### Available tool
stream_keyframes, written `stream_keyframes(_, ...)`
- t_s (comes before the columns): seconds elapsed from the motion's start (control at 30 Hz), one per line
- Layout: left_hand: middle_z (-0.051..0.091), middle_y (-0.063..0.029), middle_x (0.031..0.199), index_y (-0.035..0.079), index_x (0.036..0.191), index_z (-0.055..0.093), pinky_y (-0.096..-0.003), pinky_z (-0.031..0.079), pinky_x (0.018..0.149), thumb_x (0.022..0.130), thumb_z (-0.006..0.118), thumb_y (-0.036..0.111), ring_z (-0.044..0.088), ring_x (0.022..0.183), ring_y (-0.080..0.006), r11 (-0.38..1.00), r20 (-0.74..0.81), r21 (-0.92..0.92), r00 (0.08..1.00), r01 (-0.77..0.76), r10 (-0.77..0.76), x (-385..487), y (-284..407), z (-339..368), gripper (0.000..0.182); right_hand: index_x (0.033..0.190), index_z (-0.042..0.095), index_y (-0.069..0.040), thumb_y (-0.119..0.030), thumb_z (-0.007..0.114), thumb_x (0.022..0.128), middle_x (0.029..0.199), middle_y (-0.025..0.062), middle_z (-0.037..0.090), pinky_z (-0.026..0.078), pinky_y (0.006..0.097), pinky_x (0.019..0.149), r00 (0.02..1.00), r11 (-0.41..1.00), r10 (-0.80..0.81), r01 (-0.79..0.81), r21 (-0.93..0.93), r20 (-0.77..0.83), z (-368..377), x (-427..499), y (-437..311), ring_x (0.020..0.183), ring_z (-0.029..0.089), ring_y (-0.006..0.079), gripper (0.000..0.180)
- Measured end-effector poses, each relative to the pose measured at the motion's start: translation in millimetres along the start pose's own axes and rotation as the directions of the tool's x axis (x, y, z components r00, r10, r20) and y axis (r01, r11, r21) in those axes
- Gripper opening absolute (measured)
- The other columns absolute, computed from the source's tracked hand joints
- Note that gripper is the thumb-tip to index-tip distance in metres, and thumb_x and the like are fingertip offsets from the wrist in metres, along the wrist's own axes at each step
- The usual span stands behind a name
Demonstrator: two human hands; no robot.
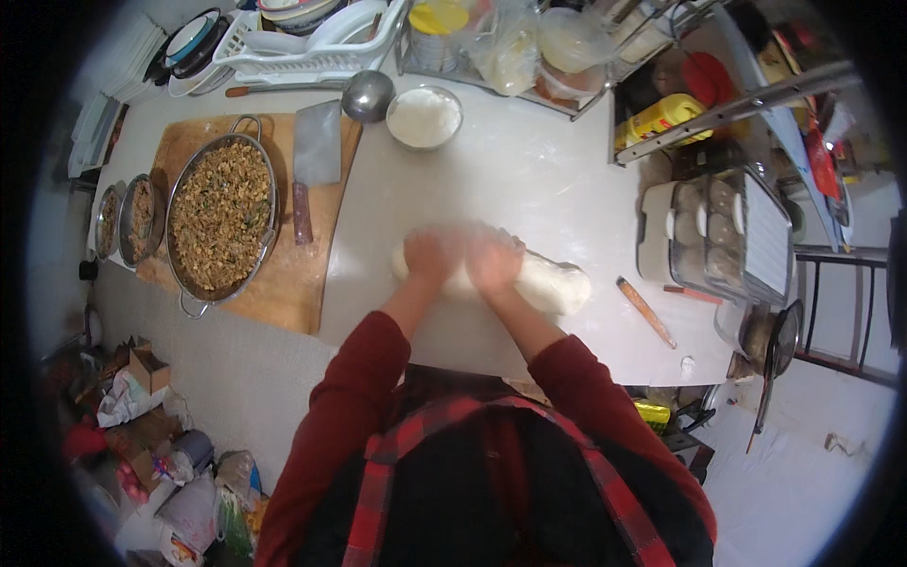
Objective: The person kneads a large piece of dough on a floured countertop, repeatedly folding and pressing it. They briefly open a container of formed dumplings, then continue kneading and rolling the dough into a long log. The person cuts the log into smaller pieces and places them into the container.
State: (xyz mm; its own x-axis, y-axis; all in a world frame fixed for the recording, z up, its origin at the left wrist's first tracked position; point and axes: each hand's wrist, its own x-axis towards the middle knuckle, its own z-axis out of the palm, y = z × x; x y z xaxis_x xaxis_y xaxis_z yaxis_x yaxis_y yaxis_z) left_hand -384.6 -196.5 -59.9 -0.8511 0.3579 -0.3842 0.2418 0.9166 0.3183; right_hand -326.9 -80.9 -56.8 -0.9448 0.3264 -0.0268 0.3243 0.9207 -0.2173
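A thick, pale roll of dough (556,283) lies crosswise on the white worktop before me. My left hand (429,254) presses on its left part, curled over the top. Close beside it, my right hand (494,261) bears on the middle of the roll. Both hands are blurred by motion, so single fingers are hard to make out. The right end of the dough sticks out past my right hand, and a short bit shows left of my left hand. Beyond them stands a bowl of white flour (425,118).
On the left, a wooden board (297,290) carries a large pan of chopped filling (221,212) and a cleaver (317,152). A metal ladle (368,96) lies behind. To the right are a short wooden stick (645,312) and an egg storage box (723,230). A metal rack (595,106) stands behind.
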Motion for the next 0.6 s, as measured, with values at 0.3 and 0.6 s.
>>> stream_keyframes(0.3, 0.060, -0.0211, 0.127, 0.007, 0.112, 0.067, -0.0494, 0.039, 0.103, 0.099, 0.041, 0.040, 0.055, 0.119, -0.0381, 0.973, -0.050, 0.041, 0.973, -0.225, 0.227, 14.0, 16.1, -39.6, 0.044, 0.129, 0.059, -0.012, -0.039, 0.046, 0.097, 0.132, 0.0209, 0.055, 0.037, 0.0485, 0.103, 0.987, 0.980, -0.143, 0.131, -0.150, -0.072, -75.1, -4.3, 124.8, 0.121, 0.051, 0.0374, 0.044)
stream_keyframes(0.6, 0.063, -0.0125, 0.107, 0.006, 0.109, 0.064, -0.0506, 0.041, 0.083, 0.083, 0.063, 0.040, 0.057, 0.098, -0.0337, 0.664, -0.421, 0.008, 0.600, -0.748, 0.681, -96.1, 71.4, 34.0, 0.043, 0.111, 0.063, -0.006, -0.027, 0.054, 0.089, 0.103, 0.0152, 0.060, 0.039, 0.0464, 0.084, 0.982, 0.994, -0.068, 0.051, -0.097, -0.179, -75.1, -149.7, 120.2, 0.098, 0.055, 0.0337, 0.032)
